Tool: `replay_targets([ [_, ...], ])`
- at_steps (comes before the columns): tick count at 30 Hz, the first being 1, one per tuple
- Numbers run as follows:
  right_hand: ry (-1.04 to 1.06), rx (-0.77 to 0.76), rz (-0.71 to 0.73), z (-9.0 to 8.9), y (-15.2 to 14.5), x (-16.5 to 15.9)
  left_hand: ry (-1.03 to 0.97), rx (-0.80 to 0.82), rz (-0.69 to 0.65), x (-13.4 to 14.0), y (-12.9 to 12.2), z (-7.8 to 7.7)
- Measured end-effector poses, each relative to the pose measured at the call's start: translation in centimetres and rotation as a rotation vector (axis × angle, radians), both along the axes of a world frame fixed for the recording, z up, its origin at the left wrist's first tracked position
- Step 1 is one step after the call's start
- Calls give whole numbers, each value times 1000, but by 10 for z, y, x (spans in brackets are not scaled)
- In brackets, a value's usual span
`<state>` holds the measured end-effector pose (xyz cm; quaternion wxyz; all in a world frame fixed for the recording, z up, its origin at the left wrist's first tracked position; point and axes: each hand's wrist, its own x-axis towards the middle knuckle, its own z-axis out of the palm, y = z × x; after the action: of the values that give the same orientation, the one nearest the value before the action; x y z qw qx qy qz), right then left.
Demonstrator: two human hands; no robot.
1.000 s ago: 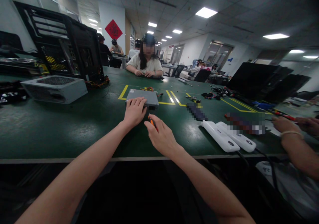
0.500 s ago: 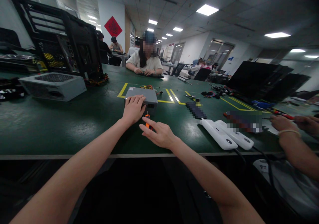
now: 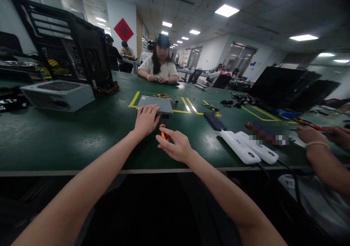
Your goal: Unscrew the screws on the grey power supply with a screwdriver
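Observation:
A grey computer power supply (image 3: pixel 161 103) lies on the green table in front of me. My left hand (image 3: pixel 147 117) lies across its near left part, fingers over the top and thumb at the near side, holding it. Close to its near side is a small screwdriver-like tool with an orange and black handle (image 3: pixel 163 132), its thin end towards the power supply. My right hand (image 3: pixel 175 144) has thumb and fingers closed around that handle, which they partly hide. Whether the tip touches the power supply I cannot tell.
Left stand another power supply (image 3: pixel 58 94) and a black computer case (image 3: pixel 71 45). To the right are two white devices (image 3: pixel 240 147) with cables, a blurred dark phone-like object (image 3: pixel 215 121) and loose cables (image 3: pixel 240 100). A co-worker's hands (image 3: pixel 313 135) work at far right; another person sits opposite.
My right hand has shifted slightly right, its fingers drawn closer round the orange handle, which shows a different side. My left hand and the power supply stay in place.

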<state>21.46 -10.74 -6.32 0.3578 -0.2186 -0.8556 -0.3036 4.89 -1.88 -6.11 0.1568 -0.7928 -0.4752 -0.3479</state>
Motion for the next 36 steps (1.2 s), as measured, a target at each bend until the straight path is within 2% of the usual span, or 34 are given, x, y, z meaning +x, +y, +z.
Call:
replay_targets([
  [5, 91, -87, 120, -4, 1, 0, -8, -8, -5, 0, -1, 1],
  [8, 109, -151, 144, -6, 1, 1, -8, -3, -7, 0, -2, 2],
  [10, 71, -142, 121, -5, 0, 1, -8, -8, -7, 0, -2, 2],
  [16, 5, 8, -67, -2, 0, 2, -10, -15, -1, 0, -2, 2],
  [23, -27, 53, -64, -4, 1, -1, -8, -3, -5, 0, -1, 1],
  [27, -60, 66, -113, -7, 3, 0, -5, -3, 2, 0, -1, 1],
  [32, 54, 111, -187, -10, 5, 2, 2, -1, 0, 0, -2, 1],
  [36, 62, 95, -179, -8, 3, -1, -7, -13, -1, 0, -1, 1],
])
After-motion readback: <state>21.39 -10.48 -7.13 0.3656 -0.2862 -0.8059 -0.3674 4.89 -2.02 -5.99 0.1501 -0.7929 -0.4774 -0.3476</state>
